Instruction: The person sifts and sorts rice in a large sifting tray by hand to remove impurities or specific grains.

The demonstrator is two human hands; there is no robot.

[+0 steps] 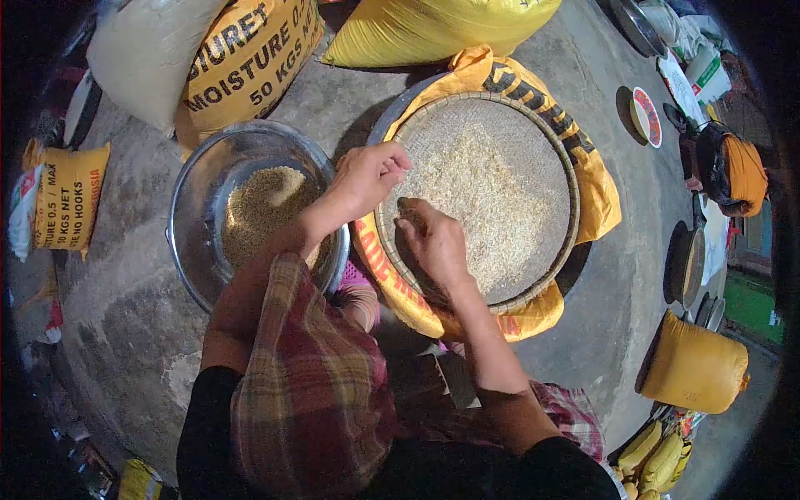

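Observation:
A round woven sieve (568, 158) with a bamboo rim holds a spread of pale grains (492, 200). It rests over a yellow printed sack (596, 196) draped around a wider vessel. My left hand (367, 179) is above the sieve's left rim, fingers curled and pinched together; whatever they may hold is hidden. Just inside that rim, my right hand (435, 243) is low over the mesh with its fingers bent inward and closed, their contents not visible. Beneath my left forearm stands a metal basin (196, 225) with brownish grain (271, 208) at its bottom.
Large filled sacks, one yellow and printed (250, 71) and one bright yellow (442, 29), stand beyond the basin and sieve. A yellow container (696, 362) and a pan (690, 262) lie at right. Another person (733, 171) is at the right edge. The floor is grey concrete (142, 300).

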